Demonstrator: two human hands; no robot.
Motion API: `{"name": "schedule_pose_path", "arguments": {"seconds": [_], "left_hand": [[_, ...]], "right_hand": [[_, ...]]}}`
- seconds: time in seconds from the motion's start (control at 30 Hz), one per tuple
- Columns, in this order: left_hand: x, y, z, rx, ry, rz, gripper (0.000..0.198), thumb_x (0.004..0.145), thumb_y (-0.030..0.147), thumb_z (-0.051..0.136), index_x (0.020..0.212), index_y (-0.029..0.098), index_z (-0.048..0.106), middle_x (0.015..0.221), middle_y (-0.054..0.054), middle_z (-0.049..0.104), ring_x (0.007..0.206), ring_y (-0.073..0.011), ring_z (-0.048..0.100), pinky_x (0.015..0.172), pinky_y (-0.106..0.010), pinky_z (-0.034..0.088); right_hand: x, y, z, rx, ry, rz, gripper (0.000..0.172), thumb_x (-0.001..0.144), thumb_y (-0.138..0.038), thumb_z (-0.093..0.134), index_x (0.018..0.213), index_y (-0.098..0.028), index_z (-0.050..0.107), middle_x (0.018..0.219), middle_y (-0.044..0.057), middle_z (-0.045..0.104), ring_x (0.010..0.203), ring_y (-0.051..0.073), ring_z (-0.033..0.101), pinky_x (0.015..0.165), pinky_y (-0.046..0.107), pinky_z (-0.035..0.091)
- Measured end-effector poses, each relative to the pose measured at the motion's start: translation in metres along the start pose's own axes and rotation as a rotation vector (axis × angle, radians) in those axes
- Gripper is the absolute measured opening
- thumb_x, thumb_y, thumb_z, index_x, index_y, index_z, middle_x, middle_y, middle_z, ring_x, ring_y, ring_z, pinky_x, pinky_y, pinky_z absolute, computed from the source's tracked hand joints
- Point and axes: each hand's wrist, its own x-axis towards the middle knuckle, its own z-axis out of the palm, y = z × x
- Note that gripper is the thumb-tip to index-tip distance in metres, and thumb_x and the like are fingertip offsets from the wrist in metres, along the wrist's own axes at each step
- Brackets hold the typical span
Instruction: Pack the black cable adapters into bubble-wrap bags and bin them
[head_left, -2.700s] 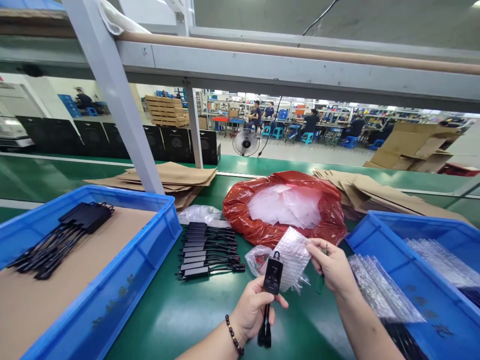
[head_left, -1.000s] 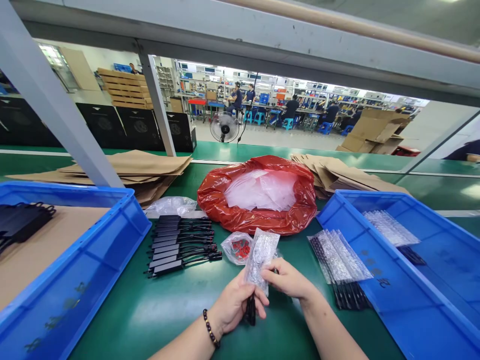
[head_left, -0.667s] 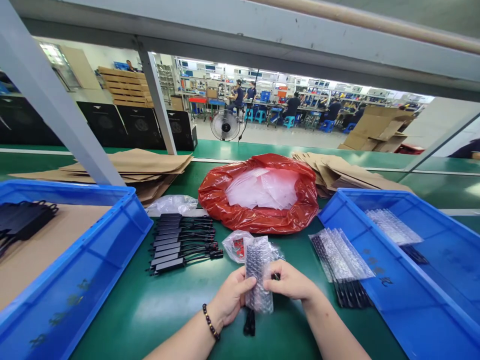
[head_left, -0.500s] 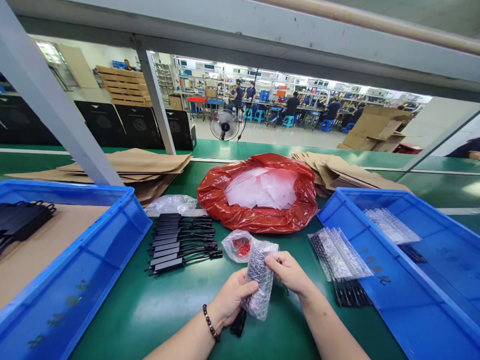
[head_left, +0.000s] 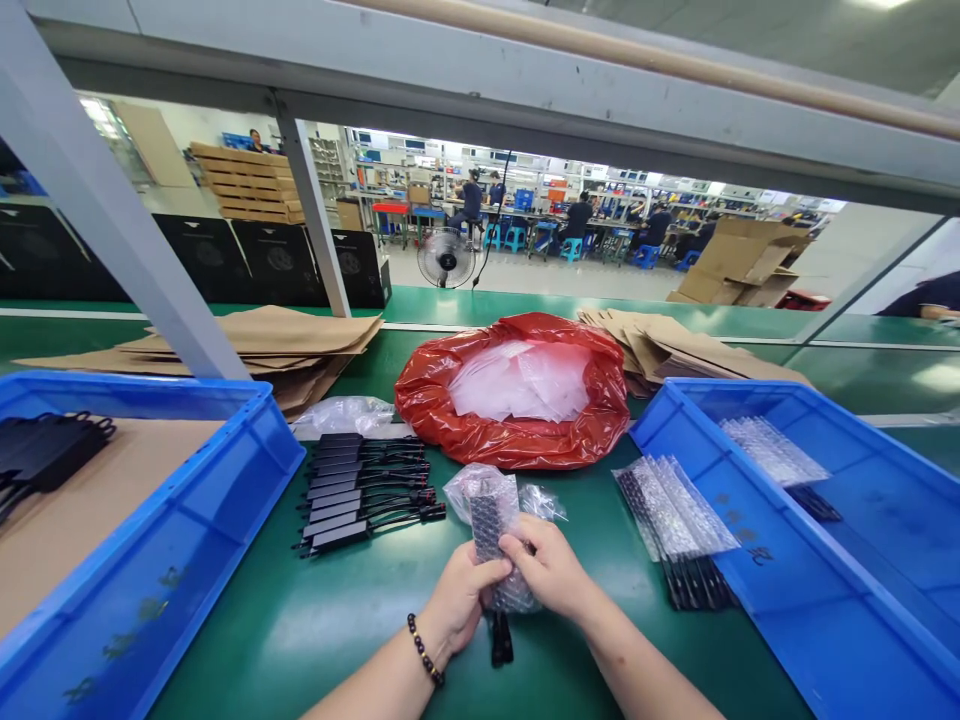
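Both my hands hold one bubble-wrap bag (head_left: 489,525) upright over the green table, with a black adapter inside it. My left hand (head_left: 459,598) grips the bag's lower left side, fingers closed round it. My right hand (head_left: 550,570) pinches the right side. The adapter's black cable plugs (head_left: 500,640) stick out below the bag. A row of bare black adapters (head_left: 360,487) lies on the table to the left. Bagged adapters (head_left: 671,515) lie at the near corner of the right blue bin (head_left: 825,640).
A red plastic bag (head_left: 517,435) full of clear bags sits behind my hands. A small clear bag (head_left: 541,500) lies beside the wrapped adapter. A left blue bin (head_left: 187,560) holds more black adapters (head_left: 45,455). Flat cardboard stacks (head_left: 285,345) lie behind. People work far off.
The black adapter, held bare beside the bubble bag 2.7 s ago, is now inside it. My hands have turned the bag upright and closed in on its lower part.
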Motion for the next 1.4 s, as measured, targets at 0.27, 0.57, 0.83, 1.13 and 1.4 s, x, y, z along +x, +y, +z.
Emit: {"name": "schedule_pose_path", "arguments": {"seconds": [0.27,0.57,0.83,1.13,1.4], "left_hand": [[-0.004,0.0,-0.004,0.139,-0.218,-0.192,0.032,0.063,0.027,0.073,0.087,0.014,0.057,0.089,-0.007,0.065,0.073,-0.0152,0.063,0.067,-0.025,0.045],[-0.004,0.0,-0.006,0.225,-0.222,-0.272,0.028,0.063,0.025,0.073,0.082,0.013,0.056,0.081,-0.007,0.065,0.067,-0.0132,0.062,0.063,-0.025,0.045],[-0.003,0.0,-0.006,0.223,-0.229,-0.271,0.027,0.065,0.027,0.071,0.083,0.013,0.057,0.081,-0.007,0.064,0.066,-0.013,0.062,0.063,-0.025,0.045],[-0.001,-0.002,-0.007,0.227,-0.217,-0.27,0.021,0.073,0.028,0.064,0.085,0.013,0.057,0.082,-0.007,0.064,0.068,-0.0126,0.062,0.063,-0.024,0.045],[0.001,-0.001,-0.007,0.211,-0.234,-0.283,0.02,0.075,0.028,0.063,0.087,0.013,0.058,0.084,-0.008,0.064,0.07,-0.0132,0.061,0.066,-0.025,0.046]], "right_hand": [[-0.015,-0.001,-0.095,-0.637,-0.158,0.375,0.03,0.083,-0.029,0.044,0.058,-0.017,0.055,0.057,0.002,0.057,0.056,0.014,0.051,0.052,0.023,0.031],[-0.009,0.067,-0.137,-1.026,-0.181,0.869,0.032,0.085,-0.026,0.042,0.1,-0.008,0.063,0.1,0.021,0.064,0.092,0.03,0.061,0.072,0.035,0.043],[-0.012,0.062,-0.155,-1.07,-0.117,0.943,0.03,0.083,-0.035,0.05,0.099,-0.013,0.062,0.1,0.017,0.064,0.095,0.029,0.06,0.075,0.036,0.043],[-0.044,0.015,-0.035,-0.936,-0.08,0.556,0.036,0.079,-0.049,0.052,0.088,-0.015,0.059,0.085,0.012,0.063,0.078,0.026,0.061,0.066,0.034,0.044],[-0.036,0.033,-0.049,-1.099,0.265,0.481,0.047,0.076,-0.055,0.052,0.097,-0.012,0.054,0.095,0.015,0.055,0.089,0.029,0.05,0.077,0.04,0.036]]}}
